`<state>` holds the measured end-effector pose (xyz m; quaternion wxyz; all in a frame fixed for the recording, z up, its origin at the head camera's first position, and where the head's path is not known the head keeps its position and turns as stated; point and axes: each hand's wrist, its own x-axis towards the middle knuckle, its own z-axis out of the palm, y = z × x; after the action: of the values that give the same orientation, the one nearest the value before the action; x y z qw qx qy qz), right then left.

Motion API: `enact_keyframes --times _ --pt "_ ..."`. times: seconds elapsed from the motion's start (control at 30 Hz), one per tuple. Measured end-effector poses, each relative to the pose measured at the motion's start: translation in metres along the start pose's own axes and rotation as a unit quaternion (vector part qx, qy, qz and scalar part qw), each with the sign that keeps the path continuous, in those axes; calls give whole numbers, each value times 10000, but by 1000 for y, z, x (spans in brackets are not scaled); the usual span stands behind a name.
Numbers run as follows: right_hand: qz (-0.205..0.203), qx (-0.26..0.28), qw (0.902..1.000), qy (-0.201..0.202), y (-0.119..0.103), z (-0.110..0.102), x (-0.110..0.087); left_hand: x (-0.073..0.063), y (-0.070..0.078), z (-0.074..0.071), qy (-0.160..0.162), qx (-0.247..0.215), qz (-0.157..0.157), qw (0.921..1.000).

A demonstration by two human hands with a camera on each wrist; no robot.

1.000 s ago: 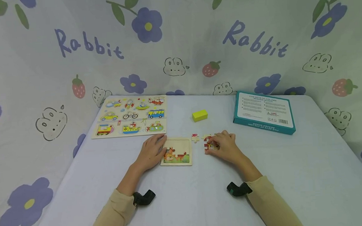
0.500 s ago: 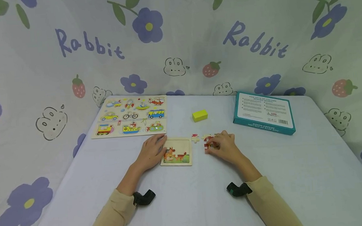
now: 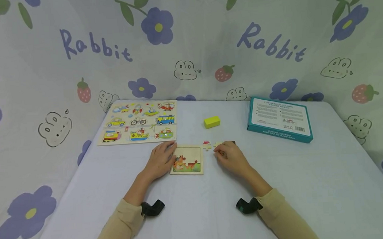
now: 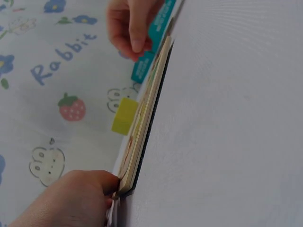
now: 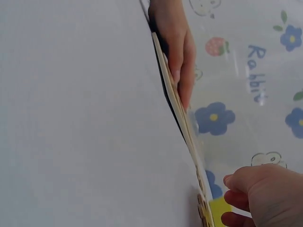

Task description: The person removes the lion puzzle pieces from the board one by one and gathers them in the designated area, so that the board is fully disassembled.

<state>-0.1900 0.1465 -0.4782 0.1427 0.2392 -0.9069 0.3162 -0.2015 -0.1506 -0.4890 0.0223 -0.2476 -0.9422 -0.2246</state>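
Note:
A square wooden jigsaw tray [image 3: 191, 151] lies on the table with part of an animal picture along its bottom. My left hand [image 3: 160, 159] rests at the tray's left edge, fingers fairly straight and thumb on the frame. Right of the tray, my right hand [image 3: 232, 159] pinches a small jigsaw piece [image 3: 222, 153], mostly covered by the fingers. In the left wrist view this right hand [image 4: 134, 23] is raised off the table with curled fingers. A loose piece with a red patch [image 3: 207, 145] lies beside the tray. Another pale piece [image 3: 217, 144] lies by the right fingertips; others are partly hidden.
A yellow block [image 3: 211, 122] stands behind the loose pieces. At back left lies a vehicle puzzle board [image 3: 136, 126], and a teal box [image 3: 278, 119] is at back right. A printed curtain [image 3: 187, 43] hangs behind the white table [image 3: 204, 213].
My right hand has moved slightly left and toward me, lifting with a jigsaw piece between its fingers. The red-patterned piece is no longer seen on the table there. My left hand stays put.

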Motion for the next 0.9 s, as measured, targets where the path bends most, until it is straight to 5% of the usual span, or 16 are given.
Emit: enact_keyframes --times 0.6,0.9 --pt "-1009 563 9893 -889 -40 27 -1 0 3 0 62 -42 -50 10000" --pt "-928 361 9892 -1071 -41 32 1 0 3 -1 165 -57 -38 9998"
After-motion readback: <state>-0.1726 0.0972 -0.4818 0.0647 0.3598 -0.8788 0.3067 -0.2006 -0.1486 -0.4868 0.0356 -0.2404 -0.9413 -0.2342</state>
